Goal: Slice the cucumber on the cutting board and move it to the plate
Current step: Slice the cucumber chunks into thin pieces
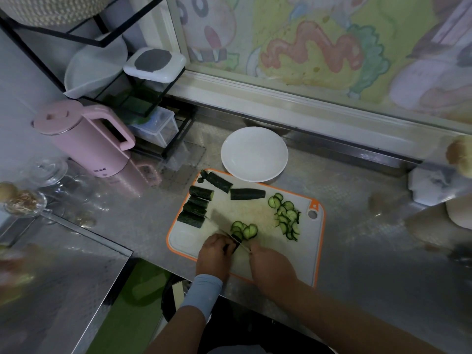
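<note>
The left hand [215, 254] curls its fingers over a short cucumber stub [237, 237] at the near side of the cutting board [258, 214], pinning it so it cannot roll. The right hand [270, 264] grips the knife [219, 223], whose blade rests against the stub and whose handle is hidden. Fresh slices [246, 229] lie just beyond, with a bigger heap [287, 221] to the right. Uncut chunks [195, 206] sit to the left, probably queued for slicing. The plate [254, 154] lies bare at the board's far edge. The pink kettle [84, 139] bears a small mark, unreadable.
</note>
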Demonstrator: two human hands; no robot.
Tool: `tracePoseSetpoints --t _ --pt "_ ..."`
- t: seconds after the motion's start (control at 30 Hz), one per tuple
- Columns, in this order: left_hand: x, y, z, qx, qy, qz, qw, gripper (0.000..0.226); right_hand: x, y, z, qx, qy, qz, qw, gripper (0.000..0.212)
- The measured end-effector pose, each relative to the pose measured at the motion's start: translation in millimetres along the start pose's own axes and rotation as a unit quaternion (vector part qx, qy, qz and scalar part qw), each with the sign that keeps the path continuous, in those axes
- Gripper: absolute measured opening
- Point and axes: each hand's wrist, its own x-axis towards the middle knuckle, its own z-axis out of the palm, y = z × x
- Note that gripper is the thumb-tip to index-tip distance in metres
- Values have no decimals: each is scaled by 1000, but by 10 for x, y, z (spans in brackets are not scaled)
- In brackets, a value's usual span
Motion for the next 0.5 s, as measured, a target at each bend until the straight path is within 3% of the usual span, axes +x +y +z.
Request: tracePoseSetpoints --t 0.4,0.5 --pt "-42 -8 12 -18 20 14 1000 7 -55 69 80 -45 4 -6 999 44" --pt "-50 -24 19 -18 20 32 999 4 33 -60 -17 -13 -22 6 1000 36"
